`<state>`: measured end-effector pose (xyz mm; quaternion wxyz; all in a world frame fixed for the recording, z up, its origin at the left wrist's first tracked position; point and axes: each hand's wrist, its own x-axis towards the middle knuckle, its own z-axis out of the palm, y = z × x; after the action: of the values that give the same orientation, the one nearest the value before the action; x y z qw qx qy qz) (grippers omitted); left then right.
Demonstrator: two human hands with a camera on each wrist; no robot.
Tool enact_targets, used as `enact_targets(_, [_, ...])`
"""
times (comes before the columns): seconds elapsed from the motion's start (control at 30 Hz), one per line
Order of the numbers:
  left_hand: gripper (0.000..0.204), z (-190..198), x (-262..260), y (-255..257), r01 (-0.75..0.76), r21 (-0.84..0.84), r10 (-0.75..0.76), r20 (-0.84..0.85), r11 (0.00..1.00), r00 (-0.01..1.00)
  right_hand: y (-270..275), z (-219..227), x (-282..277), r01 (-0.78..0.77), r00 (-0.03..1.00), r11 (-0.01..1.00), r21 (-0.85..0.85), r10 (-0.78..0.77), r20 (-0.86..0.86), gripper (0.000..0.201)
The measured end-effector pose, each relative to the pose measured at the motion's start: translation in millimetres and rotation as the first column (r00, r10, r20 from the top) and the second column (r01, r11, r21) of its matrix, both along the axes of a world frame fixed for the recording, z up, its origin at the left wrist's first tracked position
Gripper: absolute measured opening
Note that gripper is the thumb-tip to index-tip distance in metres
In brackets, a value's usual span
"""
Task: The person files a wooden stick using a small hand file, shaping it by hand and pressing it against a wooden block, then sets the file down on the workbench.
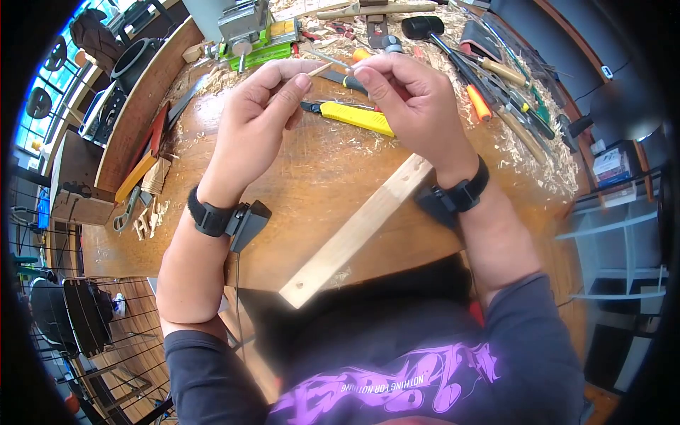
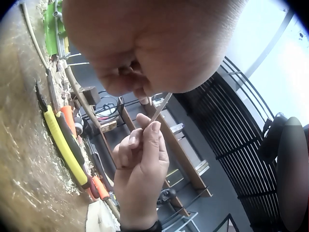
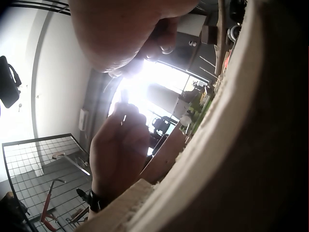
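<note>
Both hands are raised close together over the workbench [image 1: 304,191]. My left hand [image 1: 258,113] pinches a small pointed wooden stick [image 1: 321,70] between thumb and forefinger; most of it is hidden in the fingers. Between thumb and fingertips, my right hand [image 1: 418,99] holds a thin, flat grey strip like a narrow blade [image 2: 162,107]. The strip slants past the stick's tip, overlapping it in the head view. Below the hands lies a yellow utility knife [image 1: 354,117]. A long pale wooden board [image 1: 358,230] lies under the right wrist, its near end projecting past the bench edge.
A vise [image 1: 244,32] on a green base stands at the back left. Chisels [image 1: 520,127], a black mallet [image 1: 423,27] and other tools lie among shavings at the right. A wooden panel [image 1: 145,106] borders the left side.
</note>
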<state>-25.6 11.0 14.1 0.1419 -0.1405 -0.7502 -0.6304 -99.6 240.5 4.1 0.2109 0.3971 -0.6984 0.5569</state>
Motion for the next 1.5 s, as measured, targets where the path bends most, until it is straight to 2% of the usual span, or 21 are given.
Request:
enact_targets(0.1, [0.026, 0.3, -0.2, -0.2, 0.031, 0.086, -0.033, 0.028, 0.996, 0.999, 0.4, -2.5, -3.8, -0.007, 1.0, 1.0, -0.024, 0.007, 0.002, 0.016])
enact_targets(0.2, [0.023, 3.9, 0.7, -3.6, -0.008, 0.026, 0.007, 0.038, 1.0, 0.999, 5.4, -2.5, -11.9, 0.008, 1.0, 1.0, -0.005, -0.008, -0.026, 0.017])
enact_targets(0.27, [0.02, 6.0, 1.2, -7.5, -0.052, -0.025, 0.054, 0.104, 0.998, 0.993, 6.8, -2.3, -11.3, 0.019, 0.999, 0.999, 0.028, -0.017, -0.04, 0.017])
enact_targets(0.33, [0.019, 5.2, 1.1, -8.4, -0.04, 0.011, 0.038, 0.116, 0.999, 0.993, 4.8, -1.0, -5.3, -0.016, 0.998, 0.999, 0.042, 0.013, 0.068, 0.017])
enact_targets(0.4, [0.018, 5.1, 0.0, -10.2, -0.03, 0.052, 0.024, 0.121, 0.998, 0.992, 1.4, 3.6, 3.0, -0.057, 0.996, 0.998, 0.041, 0.054, 0.074, 0.017])
enact_targets(0.47, [0.017, 3.7, -0.4, -11.6, 0.046, 0.057, -0.054, 0.141, 0.997, 0.989, -0.3, 3.7, 8.0, -0.096, 0.992, 0.994, 0.044, 0.092, 0.082, 0.017])
enact_targets(0.53, [0.017, 2.5, 0.1, -10.1, 0.049, 0.075, -0.06, 0.159, 0.996, 0.985, -1.4, -2.7, 9.4, -0.14, 0.969, 0.988, 0.07, 0.122, 0.215, 0.016])
enact_targets(0.6, [0.017, 2.1, 0.0, -7.5, 0.05, 0.091, -0.065, 0.175, 0.995, 0.982, -3.5, -10.9, 6.4, -0.168, 0.958, 0.985, 0.046, 0.152, 0.245, 0.016])
enact_targets(0.77, [0.019, -8.2, -5.7, -4.2, 0.147, 0.245, -0.188, 0.153, 0.958, 0.97, -6.3, -13.5, 8.6, -0.226, 0.915, 0.974, 0.023, 0.204, 0.347, 0.019])
enact_targets(0.83, [0.02, -12.0, -5.2, 1.0, 0.146, 0.251, -0.187, 0.147, 0.957, 0.971, -9.3, -16.0, 9.9, -0.257, 0.895, 0.966, -0.034, 0.251, 0.37, 0.021])
enact_targets(1.0, [0.026, -8.4, -2.3, 7.7, 0.094, 0.239, -0.127, 0.129, 0.967, 0.983, -10.8, -18.2, 11.3, -0.237, 0.888, 0.971, -0.042, 0.233, 0.397, 0.023])
enact_targets(1.07, [0.03, -9.4, -5.3, 4.8, 0.125, 0.417, -0.171, 0.074, 0.9, 0.982, -11.4, -14.6, 11.4, -0.249, 0.878, 0.967, -0.053, 0.249, 0.409, 0.025])
enact_targets(1.17, [0.034, -3.6, -4.3, 2.3, 0.099, 0.432, -0.133, 0.049, 0.897, 0.99, -9.0, -5.0, 17.0, -0.294, 0.828, 0.955, -0.04, 0.275, 0.488, 0.03])
enact_targets(1.23, [0.035, -1.9, -4.2, 0.0, 0.085, 0.436, -0.127, 0.067, 0.896, 0.99, -9.9, -8.0, 18.2, -0.252, 0.879, 0.966, 0.062, 0.202, 0.432, 0.033])
enact_targets(1.3, [0.036, -1.5, -3.6, 0.6, 0.071, 0.445, -0.12, 0.083, 0.893, 0.989, -11.8, -10.7, 19.5, -0.258, 0.869, 0.965, 0.048, 0.21, 0.448, 0.031])
enact_targets(1.37, [0.038, -1.4, -3.2, 4.2, 0.001, 0.411, -0.034, 0.073, 0.912, 0.997, -12.4, -11.7, 19.6, -0.262, 0.859, 0.964, 0.036, 0.216, 0.464, 0.03])
enact_targets(1.5, [0.038, -5.5, -5.5, -4.0, 0.013, 0.43, -0.048, 0.071, 0.903, 0.996, -12.2, -12.0, 19.9, -0.266, 0.844, 0.963, 0.044, 0.21, 0.493, 0.028])
